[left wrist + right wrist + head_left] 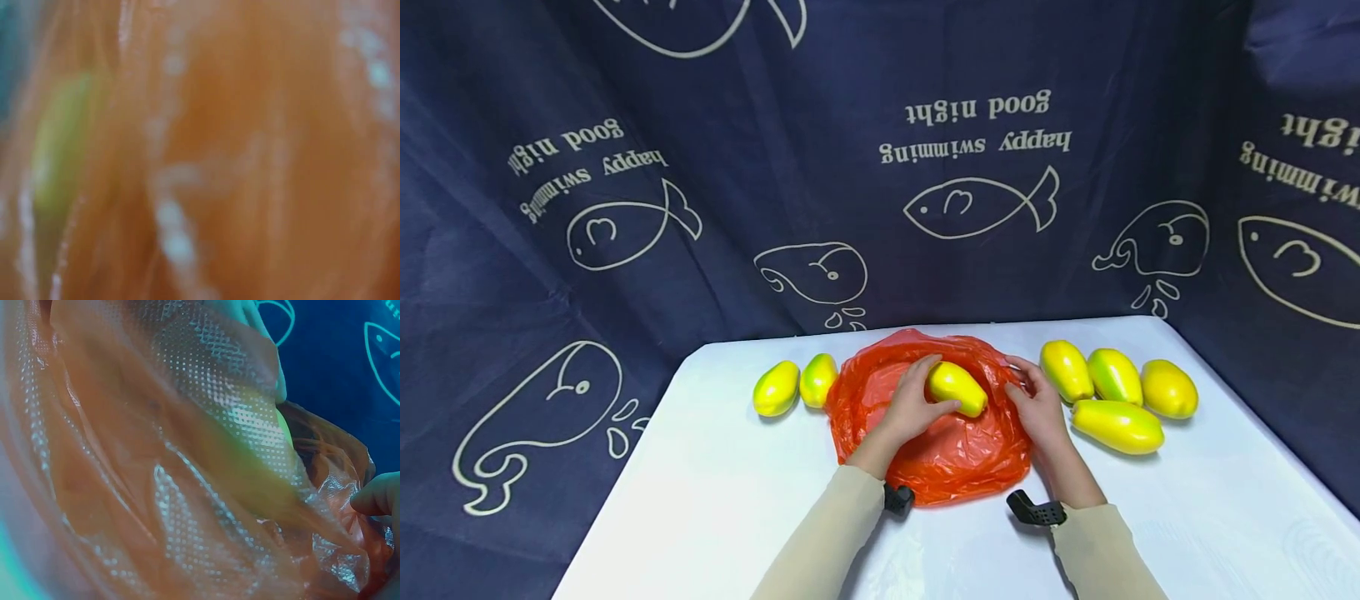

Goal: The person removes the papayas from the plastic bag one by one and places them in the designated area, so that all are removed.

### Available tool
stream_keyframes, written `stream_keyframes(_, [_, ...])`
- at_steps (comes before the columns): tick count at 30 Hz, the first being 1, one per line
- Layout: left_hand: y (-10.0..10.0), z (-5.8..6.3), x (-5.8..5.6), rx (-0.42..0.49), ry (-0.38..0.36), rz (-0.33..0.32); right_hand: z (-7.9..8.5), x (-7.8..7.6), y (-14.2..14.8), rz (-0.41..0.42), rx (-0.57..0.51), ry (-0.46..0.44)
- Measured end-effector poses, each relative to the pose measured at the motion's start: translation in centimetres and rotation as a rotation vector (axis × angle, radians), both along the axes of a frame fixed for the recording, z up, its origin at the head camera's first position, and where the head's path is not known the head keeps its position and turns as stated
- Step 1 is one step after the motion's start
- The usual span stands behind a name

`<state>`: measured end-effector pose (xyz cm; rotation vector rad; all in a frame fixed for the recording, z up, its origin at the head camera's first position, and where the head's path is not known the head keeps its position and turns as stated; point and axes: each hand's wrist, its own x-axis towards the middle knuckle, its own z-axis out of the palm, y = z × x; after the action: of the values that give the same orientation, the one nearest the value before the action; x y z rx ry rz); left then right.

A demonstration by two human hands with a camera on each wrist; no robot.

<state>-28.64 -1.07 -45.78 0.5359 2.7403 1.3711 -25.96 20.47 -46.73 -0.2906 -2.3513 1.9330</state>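
A red plastic bag [880,400] lies spread on the table with its mouth facing up. My left hand [913,406] grips a yellow-green papaya [958,389] inside the bag's mouth, thumb on the near side and fingers on the far side. At the bag's right edge, my right hand [1037,408] holds the rim. The right wrist view has a finger of the right hand [380,495] against the crinkled plastic bag [119,456], with a yellow-green papaya [250,472] showing through. In the left wrist view, blurred plastic covers nearly everything.
Two papayas [777,389] sit left of the bag. To its right are several more, including a long papaya [1117,427] lying nearest the right forearm. Dark blue printed cloth [820,167] hangs behind the white table [700,500] and along its sides.
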Motion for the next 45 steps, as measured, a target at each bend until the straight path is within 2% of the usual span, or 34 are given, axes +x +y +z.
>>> stream_keyframes(3, [0.0,-0.3,-0.2,-0.005,0.002,-0.009,0.0,0.0,0.0,0.002,-0.001,0.003])
stream_keyframes(14, [0.0,-0.7,-0.4,0.049,-0.075,0.0,-0.3,-0.2,-0.1,-0.013,-0.015,0.004])
stream_keyframes(23, [0.2,-1.1,-0.6,0.098,-0.109,0.039,-0.7,-0.2,-0.1,-0.009,0.007,0.022])
stream_keyframes(38, [0.4,-1.2,-0.5,0.068,-0.086,0.075,-0.7,-0.1,-0.1,-0.005,0.023,0.015])
stream_keyframes(45, [0.4,-1.3,-0.5,0.045,-0.107,0.078,-0.7,-0.1,-0.1,-0.005,0.021,0.008])
